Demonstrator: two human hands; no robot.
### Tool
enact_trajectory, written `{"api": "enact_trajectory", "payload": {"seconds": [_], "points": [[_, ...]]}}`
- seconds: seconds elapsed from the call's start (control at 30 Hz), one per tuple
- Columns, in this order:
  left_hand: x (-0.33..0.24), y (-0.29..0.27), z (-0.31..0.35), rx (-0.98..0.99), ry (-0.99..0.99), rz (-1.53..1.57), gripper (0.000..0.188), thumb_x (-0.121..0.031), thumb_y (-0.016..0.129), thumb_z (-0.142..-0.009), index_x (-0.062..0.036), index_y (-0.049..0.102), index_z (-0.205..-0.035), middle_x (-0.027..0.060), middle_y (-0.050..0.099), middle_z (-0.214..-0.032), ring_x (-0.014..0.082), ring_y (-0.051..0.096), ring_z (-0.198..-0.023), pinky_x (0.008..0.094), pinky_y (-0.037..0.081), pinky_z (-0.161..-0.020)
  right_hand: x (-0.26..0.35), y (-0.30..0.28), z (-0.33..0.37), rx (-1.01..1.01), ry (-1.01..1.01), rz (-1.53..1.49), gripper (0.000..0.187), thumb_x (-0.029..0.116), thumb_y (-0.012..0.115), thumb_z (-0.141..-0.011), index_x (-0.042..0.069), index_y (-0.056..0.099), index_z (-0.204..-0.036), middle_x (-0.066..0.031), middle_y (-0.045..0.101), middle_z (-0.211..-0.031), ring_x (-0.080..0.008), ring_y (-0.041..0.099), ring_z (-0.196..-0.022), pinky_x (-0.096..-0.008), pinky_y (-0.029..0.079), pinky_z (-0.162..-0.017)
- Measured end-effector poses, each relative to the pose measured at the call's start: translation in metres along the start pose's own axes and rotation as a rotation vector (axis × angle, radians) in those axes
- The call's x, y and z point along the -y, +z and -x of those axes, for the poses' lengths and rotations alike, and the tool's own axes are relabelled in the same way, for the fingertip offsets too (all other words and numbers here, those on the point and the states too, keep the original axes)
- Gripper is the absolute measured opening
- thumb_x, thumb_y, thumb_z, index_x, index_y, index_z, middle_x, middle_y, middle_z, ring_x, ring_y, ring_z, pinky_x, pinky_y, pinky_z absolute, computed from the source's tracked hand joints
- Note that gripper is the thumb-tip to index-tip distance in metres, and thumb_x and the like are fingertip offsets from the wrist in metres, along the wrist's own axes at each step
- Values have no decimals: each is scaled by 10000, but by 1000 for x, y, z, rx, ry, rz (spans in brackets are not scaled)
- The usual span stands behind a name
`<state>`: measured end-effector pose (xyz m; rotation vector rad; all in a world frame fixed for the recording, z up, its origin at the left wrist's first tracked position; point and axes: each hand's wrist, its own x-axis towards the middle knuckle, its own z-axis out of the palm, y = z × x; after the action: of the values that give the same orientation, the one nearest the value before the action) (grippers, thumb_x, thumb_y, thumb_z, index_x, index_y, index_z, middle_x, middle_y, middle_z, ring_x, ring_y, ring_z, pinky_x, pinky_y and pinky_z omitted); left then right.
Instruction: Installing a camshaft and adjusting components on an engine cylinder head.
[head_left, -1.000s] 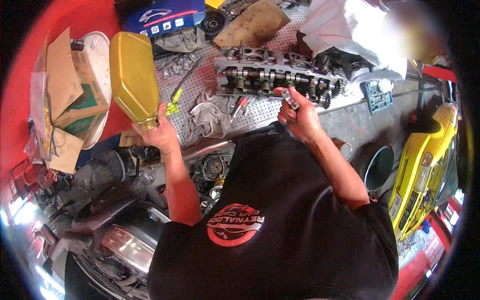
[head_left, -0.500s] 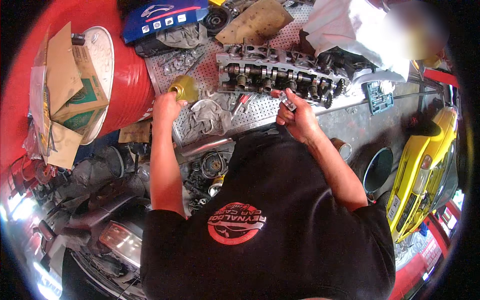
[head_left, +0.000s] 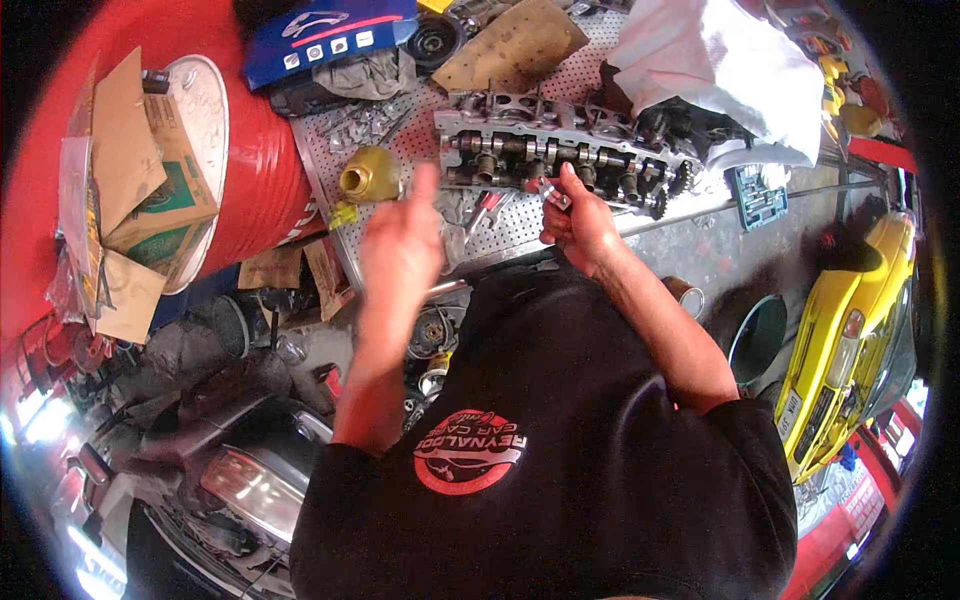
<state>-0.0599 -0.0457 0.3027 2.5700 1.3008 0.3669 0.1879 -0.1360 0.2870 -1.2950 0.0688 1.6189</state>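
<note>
A cylinder head (head_left: 560,145) with its camshaft showing lies on the perforated metal bench top. In front of it my right hand (head_left: 585,225) is closed on a small silver metal part (head_left: 553,194), thumb raised along it. My left hand (head_left: 400,250) is over the bench's front edge, blurred by motion, with one digit pointing up; what its other fingers do is smeared. A yellow bottle (head_left: 372,176) with an open neck rests on the bench, apart from my left hand. Red-handled pliers (head_left: 487,204) lie just in front of the cylinder head.
A red drum (head_left: 262,165) with an opened cardboard box (head_left: 170,200) on it is at left. Behind are a blue box (head_left: 325,40), stained cardboard (head_left: 510,45) and a white cloth (head_left: 720,70). A teal tool case (head_left: 760,195) lies at right, near a dark bucket (head_left: 757,340) and yellow car (head_left: 850,340).
My left hand has let go of the yellow bottle and moved right and nearer to me. My right hand has shifted slightly left, with the metal part still in it.
</note>
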Motion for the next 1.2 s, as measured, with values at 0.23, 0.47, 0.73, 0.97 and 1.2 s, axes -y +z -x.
{"api": "enact_trajectory", "payload": {"seconds": [0.23,0.47,0.73,0.97,1.2], "points": [[-68,38,2,138,242,113,819,-46,603,-859,-276,384,-1614,120,676,-848,320,680,-856,466,568,-772,-5,14,-8,-57,61,56,510,537,422,-1096,87,660,-1117,38,445,-642,-120,359,-541,-334,362,-566],[-68,45,19,307,115,817,786,-106,640,-941,-277,315,-1636,193,662,-795,390,674,-774,487,545,-739,-3,-1,-3,0,-9,69,520,535,463,-1087,57,654,-1167,20,506,-685,-115,416,-566,-324,385,-553],[-88,58,12,138,270,275,832,-64,624,-893,-276,319,-1638,168,673,-798,361,701,-796,498,565,-718,-8,-18,10,2,-19,146,513,508,491,-1086,35,650,-1202,36,506,-733,-114,432,-582,-310,407,-550],[-143,66,55,-121,-281,947,557,-7,730,-875,-75,616,-1417,140,680,-874,342,632,-717,466,544,-704,-9,-48,16,-59,-252,286,366,391,534,-1094,41,598,-1183,-29,616,-954,-124,579,-664,-272,476,-583],[-235,87,51,-410,-15,271,484,-85,825,-785,-58,676,-1244,118,638,-1025,334,604,-966,444,524,-824,20,-124,41,72,-258,423,249,279,735,-989,51,635,-981,-2,653,-829,-97,589,-698,-251,490,-623]]}}
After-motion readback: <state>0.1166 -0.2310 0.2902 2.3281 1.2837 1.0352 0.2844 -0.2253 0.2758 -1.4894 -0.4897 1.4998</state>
